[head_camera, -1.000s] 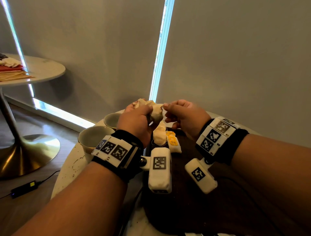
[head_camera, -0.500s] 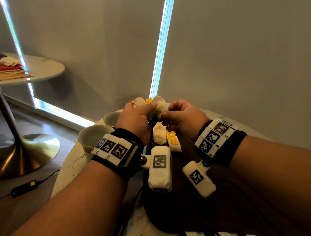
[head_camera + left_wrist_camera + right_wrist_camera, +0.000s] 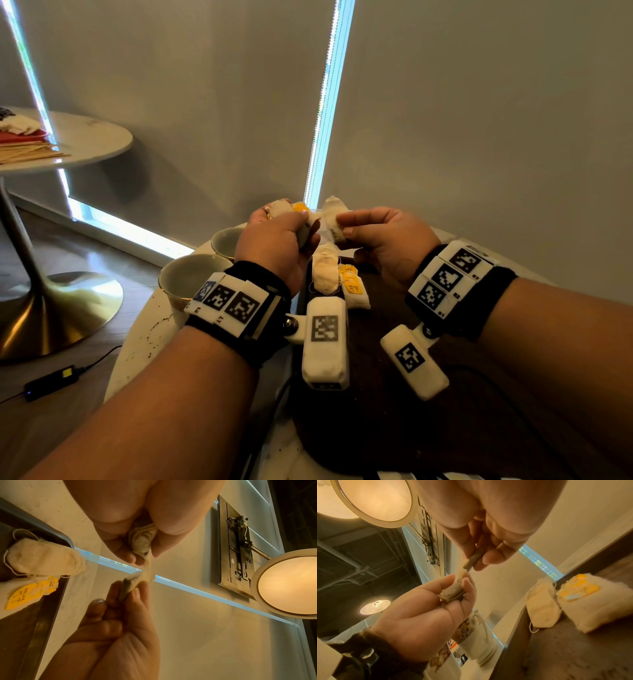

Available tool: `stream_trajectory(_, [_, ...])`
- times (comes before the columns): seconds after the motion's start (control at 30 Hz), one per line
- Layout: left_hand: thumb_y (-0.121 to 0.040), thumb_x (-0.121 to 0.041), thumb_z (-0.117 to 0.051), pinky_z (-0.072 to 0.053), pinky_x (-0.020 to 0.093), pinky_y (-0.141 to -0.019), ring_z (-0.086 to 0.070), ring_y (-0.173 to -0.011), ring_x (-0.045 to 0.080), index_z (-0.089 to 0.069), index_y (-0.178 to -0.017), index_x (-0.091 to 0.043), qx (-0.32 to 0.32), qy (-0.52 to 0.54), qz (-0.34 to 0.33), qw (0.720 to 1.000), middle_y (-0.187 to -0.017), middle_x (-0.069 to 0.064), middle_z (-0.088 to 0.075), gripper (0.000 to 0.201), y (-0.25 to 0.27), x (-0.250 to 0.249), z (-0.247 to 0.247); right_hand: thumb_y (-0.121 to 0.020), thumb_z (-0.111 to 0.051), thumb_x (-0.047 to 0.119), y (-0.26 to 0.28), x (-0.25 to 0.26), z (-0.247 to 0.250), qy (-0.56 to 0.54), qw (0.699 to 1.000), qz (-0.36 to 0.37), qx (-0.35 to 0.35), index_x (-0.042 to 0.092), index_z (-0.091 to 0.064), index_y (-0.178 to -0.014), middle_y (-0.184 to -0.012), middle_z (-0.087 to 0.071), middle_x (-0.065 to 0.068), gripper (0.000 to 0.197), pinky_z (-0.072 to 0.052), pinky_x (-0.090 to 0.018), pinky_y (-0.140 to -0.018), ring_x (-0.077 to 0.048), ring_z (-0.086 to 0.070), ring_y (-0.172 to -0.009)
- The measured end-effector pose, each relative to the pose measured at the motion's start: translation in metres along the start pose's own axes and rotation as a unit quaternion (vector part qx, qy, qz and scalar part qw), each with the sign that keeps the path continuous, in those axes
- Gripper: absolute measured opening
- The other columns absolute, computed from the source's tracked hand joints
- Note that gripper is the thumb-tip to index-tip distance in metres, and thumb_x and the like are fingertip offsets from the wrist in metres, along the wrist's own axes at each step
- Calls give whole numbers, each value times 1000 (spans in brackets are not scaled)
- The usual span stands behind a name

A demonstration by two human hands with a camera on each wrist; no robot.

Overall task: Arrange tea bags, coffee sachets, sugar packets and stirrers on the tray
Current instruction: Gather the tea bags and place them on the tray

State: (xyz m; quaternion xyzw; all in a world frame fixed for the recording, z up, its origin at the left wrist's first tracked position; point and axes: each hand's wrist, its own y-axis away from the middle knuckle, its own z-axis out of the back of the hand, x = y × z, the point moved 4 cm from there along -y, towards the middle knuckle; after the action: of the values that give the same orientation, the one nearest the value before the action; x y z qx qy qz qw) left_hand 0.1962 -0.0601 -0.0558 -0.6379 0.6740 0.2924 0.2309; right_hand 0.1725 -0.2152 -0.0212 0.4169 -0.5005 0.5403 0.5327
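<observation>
Both hands are raised above the far end of the dark tray (image 3: 376, 394). My left hand (image 3: 291, 222) grips a bunch of cream tea bags (image 3: 279, 207) with a yellow tag (image 3: 300, 207). My right hand (image 3: 346, 226) pinches one tea bag (image 3: 334, 210) between thumb and fingers. In the left wrist view a thin strip (image 3: 149, 569) still joins the bunch (image 3: 142, 540) to the pinched bag (image 3: 130, 586). Two more tea bags (image 3: 325, 270) (image 3: 356, 293) with yellow tags lie on the tray below the hands.
Two cups (image 3: 191, 274) (image 3: 224, 240) stand on the white round table (image 3: 144, 339), left of the tray. Another round table (image 3: 89, 137) with stacked napkins is at the far left. A cable and adapter (image 3: 51, 380) lie on the floor.
The hands have drawn apart: my right hand moved right with one tea bag, pulling it away from the bunch in my left hand. The yellow tag now shows.
</observation>
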Motion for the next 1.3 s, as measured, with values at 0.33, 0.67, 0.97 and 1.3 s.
stream_trajectory(0.33, [-98,-2,-54,-57,27,-61,-72,-79,21,-58,-120,-19,-2,53,-22,998,-115,17,-66,28,-1,-8,-1,-94,-59,-4,0,-7,8,44,995,-63,-56,8,-69,-107,-98,-74,-12,21,-57,-24,-57,-15,-71,-72])
stream_trajectory(0.67, [-99,-2,-52,-58,28,-63,-72,-79,20,-57,-118,-19,1,47,-29,998,-107,16,-68,26,2,-8,-3,-93,-58,1,7,-22,-14,138,976,-168,31,5,-67,-115,-107,-70,-17,25,-58,-42,-87,-28,-73,-92])
stream_trajectory(0.97, [-100,-4,-53,-58,27,-63,-72,-81,21,-58,-117,-18,2,45,-17,999,-108,16,-68,23,4,-8,-2,-93,-59,8,9,-30,-24,174,961,-209,45,8,-63,-122,-105,-70,-12,29,-60,-37,-75,-17,-71,-73])
stream_trajectory(1.3, [-98,-3,-55,-58,28,-64,-73,-84,22,-59,-112,-20,-4,44,-13,999,-108,16,-68,22,3,-7,-2,-92,-59,6,10,-27,-17,179,963,-201,23,11,-63,-123,-105,-67,-14,32,-63,-37,-71,-21,-75,-77])
